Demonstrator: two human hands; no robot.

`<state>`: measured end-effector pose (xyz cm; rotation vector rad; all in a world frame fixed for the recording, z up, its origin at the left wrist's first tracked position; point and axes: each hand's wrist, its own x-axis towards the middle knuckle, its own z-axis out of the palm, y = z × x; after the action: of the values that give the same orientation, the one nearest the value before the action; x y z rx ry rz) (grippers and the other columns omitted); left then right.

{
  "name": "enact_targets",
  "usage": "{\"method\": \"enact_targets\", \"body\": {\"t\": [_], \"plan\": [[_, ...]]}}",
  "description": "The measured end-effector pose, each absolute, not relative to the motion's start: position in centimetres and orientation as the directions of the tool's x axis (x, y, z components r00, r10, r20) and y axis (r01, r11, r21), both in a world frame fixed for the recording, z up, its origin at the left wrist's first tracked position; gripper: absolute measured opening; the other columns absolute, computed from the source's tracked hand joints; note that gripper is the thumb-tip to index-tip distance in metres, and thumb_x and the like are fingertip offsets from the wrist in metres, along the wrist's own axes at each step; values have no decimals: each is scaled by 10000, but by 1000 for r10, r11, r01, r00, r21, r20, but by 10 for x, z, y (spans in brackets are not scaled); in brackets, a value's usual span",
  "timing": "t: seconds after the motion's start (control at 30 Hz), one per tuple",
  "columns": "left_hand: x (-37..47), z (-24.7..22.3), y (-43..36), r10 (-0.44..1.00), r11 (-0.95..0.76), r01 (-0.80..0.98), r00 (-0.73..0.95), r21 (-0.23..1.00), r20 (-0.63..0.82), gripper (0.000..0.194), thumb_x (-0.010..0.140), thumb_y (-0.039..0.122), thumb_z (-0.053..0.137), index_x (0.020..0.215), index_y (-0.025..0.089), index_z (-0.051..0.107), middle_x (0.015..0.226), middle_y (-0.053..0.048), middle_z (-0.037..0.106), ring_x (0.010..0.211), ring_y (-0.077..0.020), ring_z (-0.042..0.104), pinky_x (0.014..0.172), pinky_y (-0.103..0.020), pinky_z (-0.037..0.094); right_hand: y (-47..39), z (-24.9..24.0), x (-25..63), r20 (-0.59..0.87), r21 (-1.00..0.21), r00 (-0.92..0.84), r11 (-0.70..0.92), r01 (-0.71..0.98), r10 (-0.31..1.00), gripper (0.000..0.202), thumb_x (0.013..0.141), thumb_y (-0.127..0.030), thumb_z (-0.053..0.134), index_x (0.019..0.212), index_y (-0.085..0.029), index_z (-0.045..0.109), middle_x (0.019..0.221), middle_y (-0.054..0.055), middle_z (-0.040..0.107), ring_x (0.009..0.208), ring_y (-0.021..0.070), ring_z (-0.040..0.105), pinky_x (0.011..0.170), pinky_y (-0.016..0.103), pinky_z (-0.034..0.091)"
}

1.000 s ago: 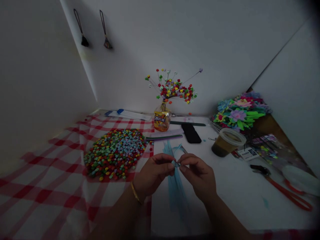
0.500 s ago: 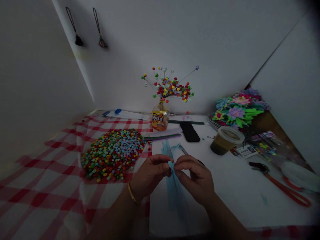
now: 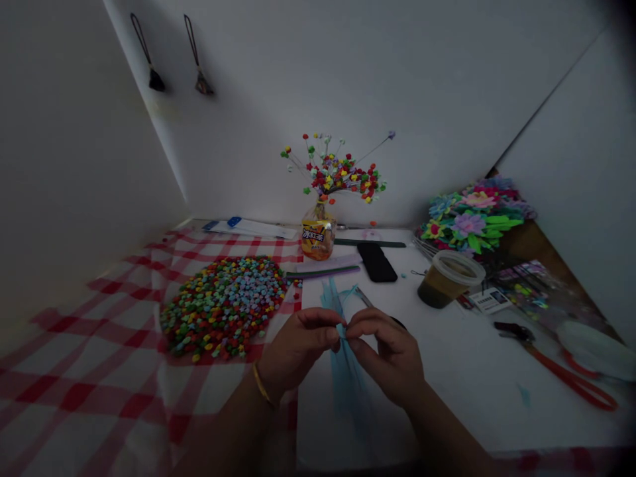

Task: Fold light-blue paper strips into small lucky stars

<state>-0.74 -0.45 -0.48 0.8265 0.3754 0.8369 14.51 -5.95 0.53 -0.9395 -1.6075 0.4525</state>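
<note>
My left hand (image 3: 304, 346) and my right hand (image 3: 390, 354) meet above the white table, fingertips almost touching. Pinched between thumbs and forefingers is a light blue paper strip (image 3: 342, 330), small and partly hidden by the fingers. Below and behind it lie several more light blue paper strips (image 3: 342, 387) in a loose bundle. A gold bangle (image 3: 262, 384) circles my left wrist. To the left of my hands spreads a heap of small folded paper stars (image 3: 226, 305) in many colours.
Behind my hands stand a bottle (image 3: 318, 237) with star-tipped stems and a black phone (image 3: 376, 262). On the right are a plastic tub (image 3: 450, 278) of dark liquid, pliers with orange handles (image 3: 566, 377) and fuzzy flowers (image 3: 470, 215). A checked cloth (image 3: 99, 358) covers the left.
My fingers have shifted very slightly around the light blue paper strip, and less of its end shows between them. Everything else stays where it was.
</note>
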Motion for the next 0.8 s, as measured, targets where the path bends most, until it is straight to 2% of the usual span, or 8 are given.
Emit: {"method": "enact_targets", "body": {"t": [0.2,0.4,0.8], "plan": [[-6,-8,-4,784,342,-516,617,785,64,203,573,176,813,764,160,743,635,-5,632,563,-98,528,582,-243,386,-57,1,144,636,-739,43,592,322,771,191,762,-86,630,848,-255,653,817,24,628,763,174,618,683,325,503],[-7,-7,-3,805,377,-535,593,756,19,198,582,199,812,760,150,740,644,-14,647,549,-99,535,567,-247,388,-59,3,145,629,-749,4,605,269,777,207,783,-71,600,864,-254,658,814,28,634,762,172,623,666,311,508],[-7,-8,-2,790,393,-528,613,753,17,227,577,239,820,762,133,742,635,-15,633,549,-102,539,564,-250,390,-59,6,146,659,-705,-49,639,308,751,185,782,-60,579,846,-212,663,800,40,632,744,159,621,657,288,502]]}}
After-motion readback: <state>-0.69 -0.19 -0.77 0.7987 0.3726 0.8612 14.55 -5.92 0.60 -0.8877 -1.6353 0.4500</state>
